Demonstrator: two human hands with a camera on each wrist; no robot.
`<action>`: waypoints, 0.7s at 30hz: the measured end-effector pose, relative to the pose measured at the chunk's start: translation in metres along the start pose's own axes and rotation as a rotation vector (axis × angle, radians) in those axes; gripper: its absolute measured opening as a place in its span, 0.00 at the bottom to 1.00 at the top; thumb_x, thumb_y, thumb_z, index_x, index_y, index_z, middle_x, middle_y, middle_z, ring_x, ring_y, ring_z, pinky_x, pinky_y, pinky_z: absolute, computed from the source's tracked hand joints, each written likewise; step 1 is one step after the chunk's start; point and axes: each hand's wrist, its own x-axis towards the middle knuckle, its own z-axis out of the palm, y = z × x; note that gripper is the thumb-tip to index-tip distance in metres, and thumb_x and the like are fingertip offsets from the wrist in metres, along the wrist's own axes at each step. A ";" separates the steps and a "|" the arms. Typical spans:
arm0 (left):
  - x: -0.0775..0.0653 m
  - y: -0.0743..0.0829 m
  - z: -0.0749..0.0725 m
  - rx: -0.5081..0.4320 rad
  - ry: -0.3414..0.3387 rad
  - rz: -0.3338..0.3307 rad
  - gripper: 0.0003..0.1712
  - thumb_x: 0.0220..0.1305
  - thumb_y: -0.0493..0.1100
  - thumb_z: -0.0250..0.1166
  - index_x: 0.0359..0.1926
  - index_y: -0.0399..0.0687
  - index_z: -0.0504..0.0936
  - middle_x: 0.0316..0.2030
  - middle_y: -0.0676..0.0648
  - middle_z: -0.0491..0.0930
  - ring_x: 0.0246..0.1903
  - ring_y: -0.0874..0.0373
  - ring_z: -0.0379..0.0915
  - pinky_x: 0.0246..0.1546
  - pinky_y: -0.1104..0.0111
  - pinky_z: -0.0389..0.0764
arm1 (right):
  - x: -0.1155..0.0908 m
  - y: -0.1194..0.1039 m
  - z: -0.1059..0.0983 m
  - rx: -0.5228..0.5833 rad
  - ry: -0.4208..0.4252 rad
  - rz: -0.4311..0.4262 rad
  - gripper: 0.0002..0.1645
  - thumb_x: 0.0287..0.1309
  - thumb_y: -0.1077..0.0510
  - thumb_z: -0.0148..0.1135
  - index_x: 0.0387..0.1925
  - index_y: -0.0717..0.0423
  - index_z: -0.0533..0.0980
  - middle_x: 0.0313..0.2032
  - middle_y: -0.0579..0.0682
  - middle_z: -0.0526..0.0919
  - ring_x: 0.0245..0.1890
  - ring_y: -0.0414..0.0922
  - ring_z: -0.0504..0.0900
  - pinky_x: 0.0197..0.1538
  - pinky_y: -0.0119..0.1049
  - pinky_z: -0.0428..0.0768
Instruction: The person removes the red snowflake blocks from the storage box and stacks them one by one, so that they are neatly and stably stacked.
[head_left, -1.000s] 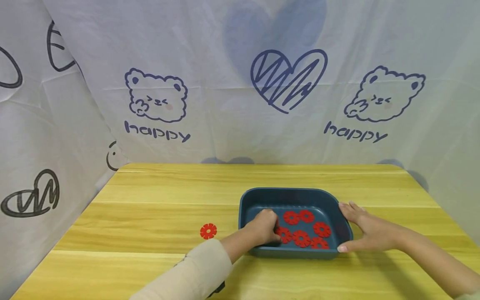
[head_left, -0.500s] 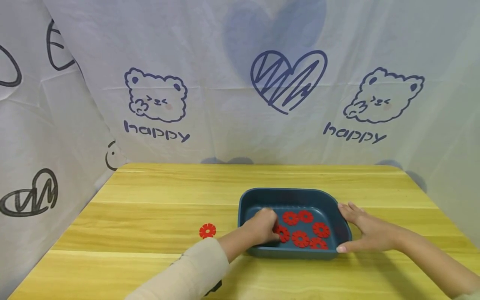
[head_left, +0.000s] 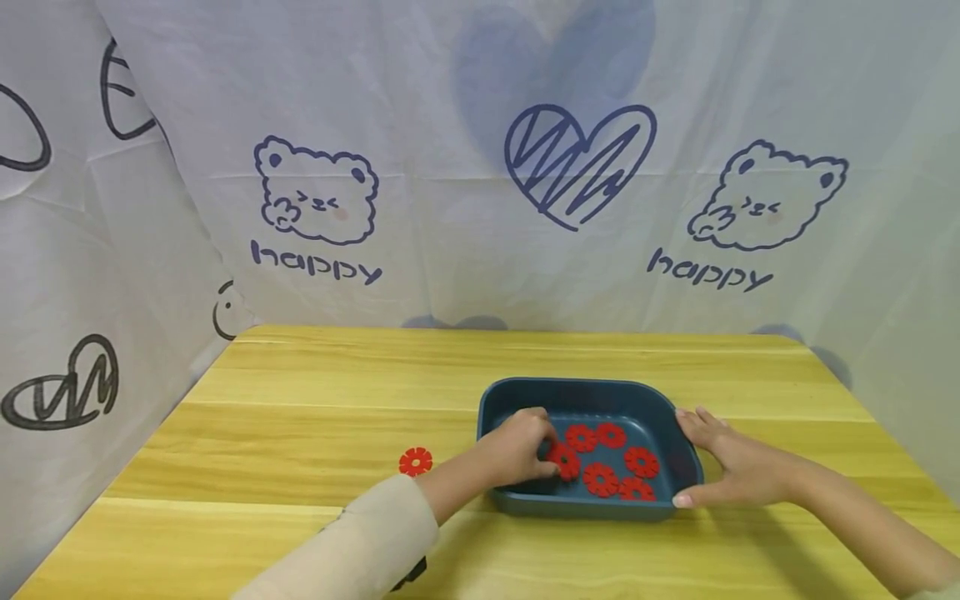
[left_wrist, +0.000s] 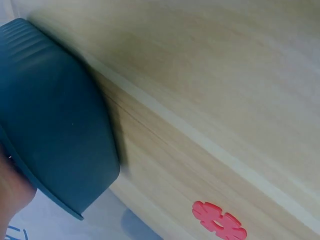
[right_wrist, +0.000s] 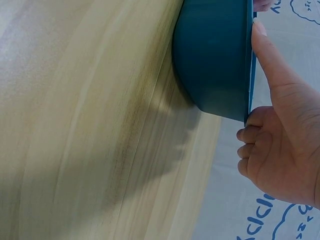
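Note:
A dark blue plastic bin [head_left: 585,507] sits on the table, holding several flat red notched discs, like flower-shaped building pieces. Reaching over its left side, my left hand [head_left: 521,450] pinches one red notched disc [head_left: 573,463] between thumb and fingers, inside the bin. The left wrist view shows the bin's outer wall [left_wrist: 60,120] and only a bit of that hand; the pinched disc is hidden there. My right hand [head_left: 738,467] grips the bin's right end, thumb at the near corner and fingers at the far one. In the right wrist view the thumb [right_wrist: 272,55] lies along the rim.
Left of the bin, one loose red disc [head_left: 415,451] lies on the wooden table [head_left: 315,383]. Other red discs [head_left: 601,490] lie spread over the bin's floor. A white cloth [head_left: 450,250] with drawn bears and hearts hangs behind the table.
My left hand has drawn slightly up and left, and the red disc at its fingertips has shifted with it. The right hand and the bin have stayed about where they were.

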 end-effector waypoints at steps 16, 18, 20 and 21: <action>-0.018 -0.008 -0.009 -0.120 0.171 0.076 0.16 0.54 0.45 0.68 0.41 0.39 0.82 0.39 0.46 0.78 0.40 0.56 0.74 0.43 0.73 0.77 | 0.001 0.002 0.001 -0.001 0.006 -0.009 0.64 0.44 0.40 0.69 0.67 0.75 0.47 0.67 0.74 0.46 0.65 0.76 0.41 0.57 0.73 0.49; -0.021 -0.008 -0.009 -0.119 0.199 0.089 0.16 0.54 0.45 0.69 0.41 0.39 0.82 0.39 0.47 0.77 0.41 0.56 0.74 0.44 0.72 0.77 | 0.001 0.002 0.002 0.000 0.009 -0.010 0.64 0.44 0.41 0.69 0.67 0.75 0.47 0.67 0.74 0.46 0.65 0.76 0.41 0.57 0.74 0.49; -0.024 -0.008 -0.009 -0.121 0.230 0.106 0.16 0.54 0.45 0.69 0.41 0.40 0.83 0.39 0.47 0.77 0.41 0.56 0.74 0.45 0.71 0.77 | 0.000 0.002 0.002 0.004 0.016 -0.013 0.64 0.44 0.41 0.69 0.67 0.75 0.47 0.67 0.75 0.45 0.64 0.76 0.41 0.57 0.74 0.49; -0.025 -0.008 -0.009 -0.124 0.244 0.112 0.16 0.53 0.45 0.69 0.41 0.40 0.83 0.39 0.47 0.77 0.41 0.56 0.74 0.45 0.71 0.77 | 0.000 0.002 0.002 0.006 0.019 -0.013 0.64 0.44 0.41 0.69 0.67 0.75 0.47 0.67 0.75 0.45 0.64 0.76 0.41 0.57 0.74 0.49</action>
